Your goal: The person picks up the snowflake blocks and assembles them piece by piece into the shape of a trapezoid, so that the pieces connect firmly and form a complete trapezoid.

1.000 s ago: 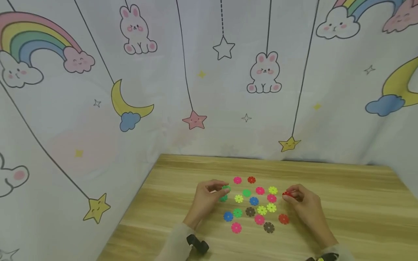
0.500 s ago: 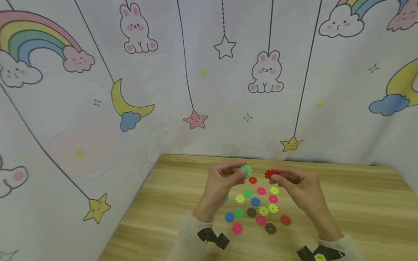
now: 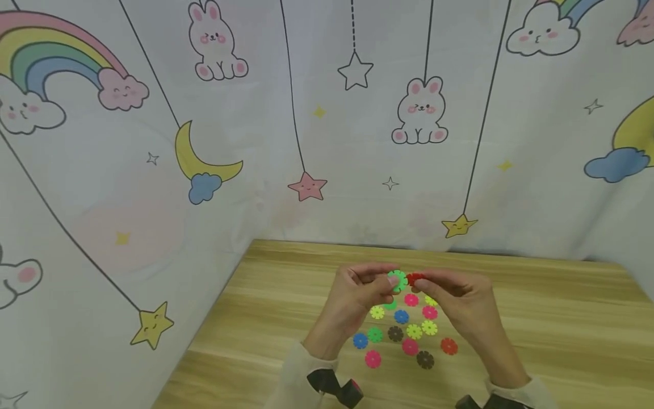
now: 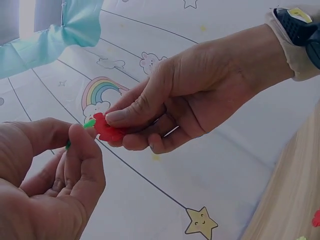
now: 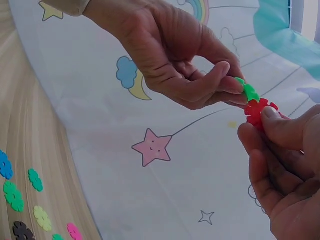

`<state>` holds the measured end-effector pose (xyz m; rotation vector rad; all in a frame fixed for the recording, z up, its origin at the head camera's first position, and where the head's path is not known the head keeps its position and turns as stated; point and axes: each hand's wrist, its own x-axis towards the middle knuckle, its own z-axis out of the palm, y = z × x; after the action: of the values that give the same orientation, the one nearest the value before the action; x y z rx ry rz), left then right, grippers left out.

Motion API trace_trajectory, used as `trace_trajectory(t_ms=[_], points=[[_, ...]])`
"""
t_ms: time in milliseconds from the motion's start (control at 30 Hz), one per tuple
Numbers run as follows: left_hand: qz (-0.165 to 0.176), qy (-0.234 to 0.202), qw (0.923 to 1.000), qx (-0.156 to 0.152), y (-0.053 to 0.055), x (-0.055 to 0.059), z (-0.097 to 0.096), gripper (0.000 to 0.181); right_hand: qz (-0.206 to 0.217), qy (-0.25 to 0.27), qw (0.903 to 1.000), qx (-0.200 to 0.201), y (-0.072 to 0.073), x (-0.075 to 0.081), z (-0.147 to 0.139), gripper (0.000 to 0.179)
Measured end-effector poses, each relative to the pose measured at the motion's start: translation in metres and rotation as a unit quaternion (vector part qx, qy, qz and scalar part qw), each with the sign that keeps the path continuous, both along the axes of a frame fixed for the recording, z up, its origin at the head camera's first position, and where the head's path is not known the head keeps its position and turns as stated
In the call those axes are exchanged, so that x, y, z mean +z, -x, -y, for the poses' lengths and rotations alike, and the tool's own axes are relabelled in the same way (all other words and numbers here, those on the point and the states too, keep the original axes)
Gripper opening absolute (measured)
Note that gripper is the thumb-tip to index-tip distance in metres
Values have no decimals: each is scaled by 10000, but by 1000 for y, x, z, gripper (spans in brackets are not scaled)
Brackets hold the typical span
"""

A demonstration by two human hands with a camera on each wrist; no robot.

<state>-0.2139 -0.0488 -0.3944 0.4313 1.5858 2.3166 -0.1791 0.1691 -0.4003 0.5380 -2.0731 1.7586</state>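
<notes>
My left hand (image 3: pixel 357 292) pinches a green snowflake building disc (image 3: pixel 398 280) between thumb and fingers, raised over the table. Facing it, my right hand (image 3: pixel 467 292) holds a red snowflake building disc (image 3: pixel 414 279) the same way. The rims of the two discs meet between the hands, turned at an angle to each other. In the right wrist view the green disc (image 5: pixel 249 90) stands nearly edge-on at the notched rim of the red disc (image 5: pixel 256 111). Fingers cover most of the green disc in the left wrist view, where the red disc (image 4: pixel 106 131) shows more of its face.
Several loose discs in pink, yellow, blue, green, brown and red lie on the wooden table (image 3: pixel 552 318) below the hands, among them a brown disc (image 3: pixel 425 359) and an orange-red disc (image 3: pixel 449 346). A printed curtain (image 3: pixel 347 216) hangs behind the table's far edge.
Both hands have risen from the tabletop and come together, the left bringing up a green disc and the right a red one. The gap between the two discs has closed.
</notes>
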Motion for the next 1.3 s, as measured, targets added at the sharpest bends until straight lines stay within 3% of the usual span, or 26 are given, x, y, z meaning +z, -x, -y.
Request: trace_trajectory(t_ms=[167,267,333,433,500,567,667,933,1067,1133,1300], points=[[-106,161,9998,-53,-3,4,2,44,-247,-94,9995,-190,0,0,2,14],[-266,217,9994,-78,-4,5,3,43,-813,-48,9967,8,2,0,2,20],[-430,244,9987,-102,-5,5,4,42,-1339,-201,9908,27,4,0,4,28],[-656,330,9972,-126,-6,4,4,38,-2095,-571,9758,-260,4,0,7,40],[-708,392,9966,-149,-8,4,3,35,-2238,-863,9686,-657,3,1,10,43],[-675,440,9966,-183,-9,4,3,34,-2212,-932,9670,-853,1,0,13,42],[-611,399,9970,-272,-9,2,3,37,-2022,-802,9721,-881,1,-2,16,39],[-538,319,9965,-546,-6,1,2,40,-1700,-259,9840,-459,3,-9,16,39],[-479,563,9966,-368,-4,3,4,36,-1620,-414,9858,-181,8,-10,6,35],[-418,661,9968,-188,-3,5,7,34,-1367,-545,9886,-311,13,-13,-2,31],[-202,685,9972,220,0,8,13,30,-423,-1050,9858,-1238,34,-36,-30,19]])
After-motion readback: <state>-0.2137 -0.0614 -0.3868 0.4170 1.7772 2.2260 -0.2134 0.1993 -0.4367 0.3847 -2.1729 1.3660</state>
